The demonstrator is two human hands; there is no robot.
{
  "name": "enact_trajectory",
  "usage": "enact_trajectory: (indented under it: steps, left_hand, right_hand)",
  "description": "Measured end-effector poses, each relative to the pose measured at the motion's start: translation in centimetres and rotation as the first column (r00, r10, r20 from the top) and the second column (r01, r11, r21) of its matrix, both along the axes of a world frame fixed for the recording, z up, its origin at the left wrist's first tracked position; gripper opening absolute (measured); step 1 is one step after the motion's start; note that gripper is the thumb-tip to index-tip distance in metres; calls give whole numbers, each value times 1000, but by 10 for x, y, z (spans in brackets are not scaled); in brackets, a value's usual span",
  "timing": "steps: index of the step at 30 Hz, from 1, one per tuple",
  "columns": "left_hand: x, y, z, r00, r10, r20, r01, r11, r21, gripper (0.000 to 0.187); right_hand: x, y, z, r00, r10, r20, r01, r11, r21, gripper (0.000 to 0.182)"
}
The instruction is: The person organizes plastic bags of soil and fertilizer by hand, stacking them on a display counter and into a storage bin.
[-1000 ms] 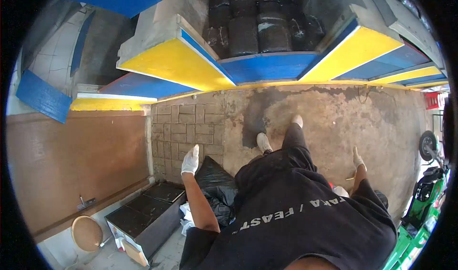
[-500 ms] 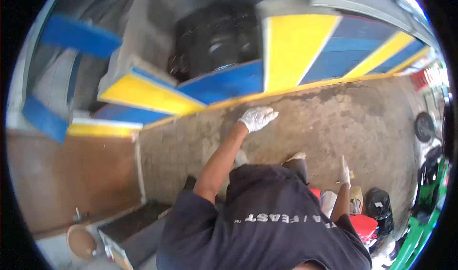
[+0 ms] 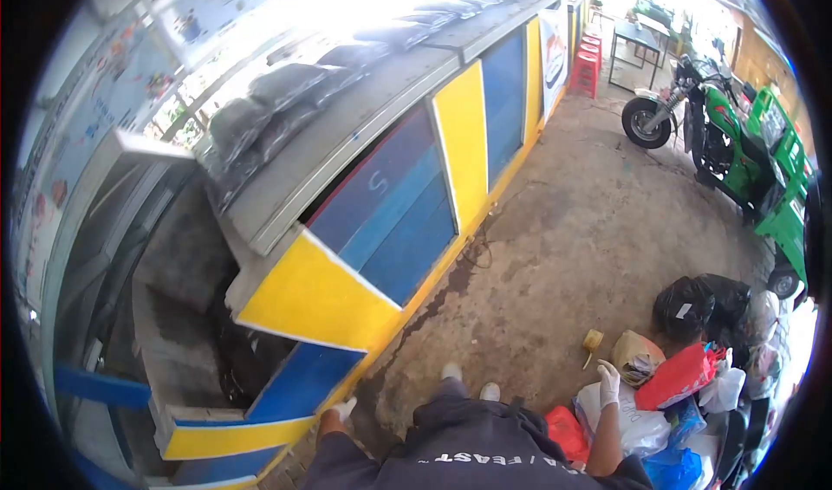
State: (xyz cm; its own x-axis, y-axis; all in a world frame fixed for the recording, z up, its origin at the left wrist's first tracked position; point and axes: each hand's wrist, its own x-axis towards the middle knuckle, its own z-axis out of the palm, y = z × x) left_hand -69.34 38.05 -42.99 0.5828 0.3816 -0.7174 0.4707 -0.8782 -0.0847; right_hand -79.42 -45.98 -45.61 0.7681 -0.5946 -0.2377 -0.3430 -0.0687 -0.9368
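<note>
My left hand, in a white glove, hangs low beside the blue and yellow panelled counter. Its fingers look stretched out with nothing in them, though they show small. On the other side my right hand, also gloved in white, is open with its fingers apart and empty. It is nearest to a white plastic bag and a red bag in a pile on the floor. A small yellowish scoop-like object lies on the concrete just beyond that hand.
Black garbage bags and a blue bag belong to the pile at right. A green cargo motorcycle stands behind it. Red stools and a table are farther back. Dark wrapped bundles line the countertop.
My view has swung up and to the right, bringing the motorcycle, stools and countertop into sight. My left hand has dropped lower, beside the counter; my right hand is now near the bags.
</note>
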Motion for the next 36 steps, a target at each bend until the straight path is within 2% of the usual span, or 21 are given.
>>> enact_trajectory:
  steps: [1, 2, 8, 9, 10, 11, 12, 14, 15, 16, 17, 19, 20, 22, 23, 25, 28, 30, 32, 34, 36]
  left_hand:
    - [-17, 26, -24, 1000, -12, -2, 12, 1000, 5, 89]
    - [-13, 30, -18, 955, 260, -146, -273, 959, -80, 87]
    - [93, -16, 1, 974, 39, -223, -66, 992, -112, 81]
    - [133, -57, 12, 922, 275, -273, -306, 949, -78, 75]
    - [169, -83, 7, 924, 275, -266, -309, 946, -95, 75]
    - [208, -104, -1, 999, -6, -49, -5, 976, -216, 70]
    - [246, -123, -8, 945, -263, 195, 308, 916, -256, 66]
    - [338, -201, -23, 971, 6, 237, 70, 948, -311, 55]
    - [335, -233, -40, 965, 42, 260, 40, 952, -302, 55]
    - [364, -265, -49, 986, 84, 141, -19, 911, -411, 66]
    - [481, -328, -28, 993, 119, 21, -92, 851, -516, 78]
    - [549, -443, 76, 993, -76, 89, 111, 852, -511, 78]
    - [569, -494, 154, 949, -225, 223, 313, 765, -563, 66]
    - [613, -539, 127, 804, -272, 530, 587, 510, -629, 70]
    - [627, -549, 144, 805, -248, 539, 580, 524, -624, 70]
    - [630, -584, 204, 711, -259, 654, 694, 408, -593, 63]
    - [636, -586, 244, 699, -139, 701, 679, 438, -590, 63]
    - [630, -573, 247, 716, -65, 695, 626, 501, -597, 59]
    - [622, -563, 261, 712, 242, 659, 443, 572, -690, 57]
    - [613, -564, 281, 624, 504, 597, 325, 527, -785, 58]
    - [607, -568, 288, 539, 618, 573, 261, 524, -811, 62]
  right_hand:
    - [22, 26, 52, 996, -80, 26, 76, 988, 133, 28]
    - [37, 23, 40, 996, -89, 24, 85, 987, 136, 28]
    - [178, 7, 20, 994, 11, 106, -18, 998, 62, 25]
    - [208, -4, 22, 997, 13, 72, -21, 993, 114, 25]
    - [243, -20, 25, 999, 18, 41, -24, 986, 164, 25]
    - [280, -40, 27, 998, 23, 51, -31, 988, 152, 25]
    - [319, -55, 28, 992, 56, 115, -64, 996, 67, 26]
    - [373, -87, 41, 978, 129, 166, -128, 992, -19, 26]
    - [410, -107, 54, 983, 111, 147, -110, 994, -12, 26]
    - [448, -118, 70, 987, 98, 130, -99, 995, -1, 26]
    - [476, -127, 92, 981, 108, 163, -111, 994, 10, 26]
    - [528, -155, 124, 971, 135, 196, -140, 990, 15, 28]
    - [550, -169, 132, 972, 150, 183, -156, 988, 17, 30]
    - [589, -164, 195, 971, 140, 193, -157, 985, 73, 35]
    - [613, -158, 215, 977, 103, 184, -128, 984, 126, 39]
    - [661, -158, 224, 959, 157, 237, -194, 971, 140, 43]
    - [725, -147, 246, 929, 230, 288, -280, 949, 143, 44]
    - [766, -128, 276, 844, 353, 404, -402, 915, 39, 41]
    - [810, -117, 307, 753, 467, 464, -505, 862, -48, 40]
    - [849, -110, 348, 678, 560, 475, -578, 806, -126, 43]
    - [887, -107, 377, 567, 628, 533, -663, 732, -157, 44]
